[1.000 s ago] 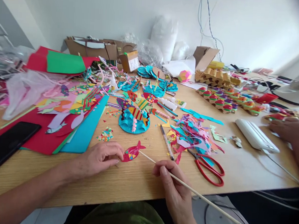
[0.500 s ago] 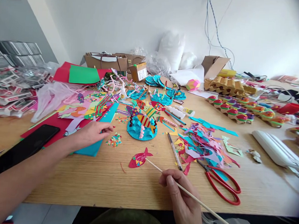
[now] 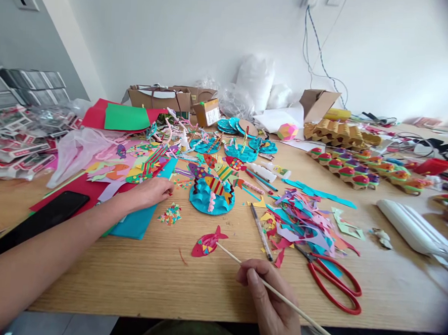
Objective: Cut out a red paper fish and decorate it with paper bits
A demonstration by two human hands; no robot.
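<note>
Between thumb and fingers my right hand grips a thin wooden stick. Its tip touches a red paper fish lying flat on the table, with small coloured triangles on its body. My left hand is over the edge of the blue paper sheets, fingers curled together; whatever they pinch is hidden. Close to it is a small pile of cut paper bits. Beyond the red fish stands a round blue base carrying a striped paper fish.
Red-handled scissors, a pen and a heap of paper scraps lie to the right. A black phone is under my left forearm. Glue bottles and painted egg cartons stand farther back. A white case sits far right.
My left hand has moved slightly forward, away from the pile of bits, and its fingers have curled down. The stick tip has shifted slightly on the red fish. The view has tilted up a little.
</note>
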